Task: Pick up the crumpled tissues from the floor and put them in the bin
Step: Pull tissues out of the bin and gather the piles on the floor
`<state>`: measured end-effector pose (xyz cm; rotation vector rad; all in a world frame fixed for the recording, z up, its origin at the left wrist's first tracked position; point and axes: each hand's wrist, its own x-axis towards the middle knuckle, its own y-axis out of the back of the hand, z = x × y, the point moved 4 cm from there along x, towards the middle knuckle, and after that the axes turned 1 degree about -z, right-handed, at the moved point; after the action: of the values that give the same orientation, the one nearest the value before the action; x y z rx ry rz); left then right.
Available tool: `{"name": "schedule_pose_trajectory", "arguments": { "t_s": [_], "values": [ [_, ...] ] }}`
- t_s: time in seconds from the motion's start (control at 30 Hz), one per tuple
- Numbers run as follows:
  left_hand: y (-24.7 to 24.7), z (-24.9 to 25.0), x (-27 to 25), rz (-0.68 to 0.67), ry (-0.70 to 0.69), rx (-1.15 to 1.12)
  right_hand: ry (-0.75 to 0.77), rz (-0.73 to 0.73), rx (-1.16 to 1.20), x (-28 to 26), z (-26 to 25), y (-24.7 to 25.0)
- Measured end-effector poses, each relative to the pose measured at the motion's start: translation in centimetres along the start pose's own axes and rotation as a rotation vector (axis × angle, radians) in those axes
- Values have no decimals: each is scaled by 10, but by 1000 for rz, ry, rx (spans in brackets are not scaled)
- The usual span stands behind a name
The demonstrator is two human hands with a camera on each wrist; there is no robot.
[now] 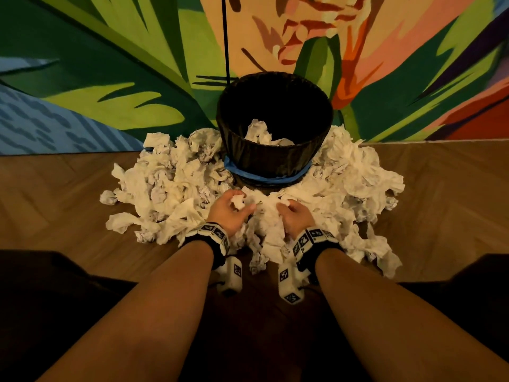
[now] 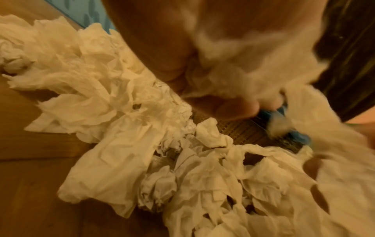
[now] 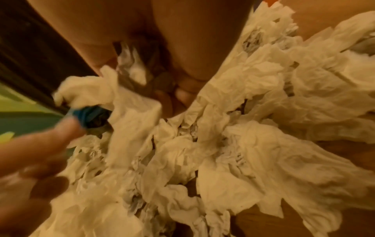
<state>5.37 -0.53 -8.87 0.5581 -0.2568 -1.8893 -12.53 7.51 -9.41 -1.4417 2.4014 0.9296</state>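
Observation:
A black bin (image 1: 275, 153) with a blue band stands on the wooden floor against the wall, a few white tissues (image 1: 259, 132) inside it. A big heap of crumpled white tissues (image 1: 170, 186) rings its base on both sides. Just in front of the bin, my left hand (image 1: 232, 209) curls round a small tissue wad (image 1: 238, 202); the left wrist view shows that tissue (image 2: 243, 64) blurred in the palm. My right hand (image 1: 293, 213) grips tissue (image 1: 271, 216) in the heap; the right wrist view shows its fingers (image 3: 182, 89) dug into the paper.
A painted mural wall (image 1: 110, 78) rises right behind the bin. Bare wooden floor (image 1: 55, 202) lies left and right of the heap. My dark-clothed knees (image 1: 41, 299) sit at the lower corners. A thin black pole (image 1: 225, 37) runs up behind the bin.

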Motion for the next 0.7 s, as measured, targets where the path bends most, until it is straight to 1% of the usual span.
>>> {"name": "schedule_pose_trajectory", "arguments": {
  "t_s": [0.07,0.13,0.23,0.3,0.33,0.4,0.43,0.47,0.53,0.6,0.63,0.7],
  "values": [
    [5,-4,1,-12,10,18,-78,58,13,3,7,9],
    [10,-9,2,-8,58,41,-97,79,15,2,12,14],
    [11,-15,4,-4,189,113,-89,105,52,-3,18,20],
    [9,-14,1,-12,209,49,-69,128,52,-6,22,22],
    [8,-13,-1,-25,208,63,-56,131,56,-6,24,23],
    [7,-11,-5,-48,190,259,-51,122,47,-5,29,23],
    [5,-11,-9,-84,164,378,-59,124,34,-5,31,22],
    [2,-9,-13,-147,131,484,-71,136,31,-6,33,23],
    [-13,-14,-21,-301,45,735,-100,145,37,-9,36,24],
    [-32,-20,-27,-456,-25,951,-153,119,36,-10,38,22],
    [-42,-24,-29,-527,-28,978,-173,104,30,-11,39,21],
    [-59,-34,-30,-632,17,965,-173,84,30,-12,40,17]
  ]
}}
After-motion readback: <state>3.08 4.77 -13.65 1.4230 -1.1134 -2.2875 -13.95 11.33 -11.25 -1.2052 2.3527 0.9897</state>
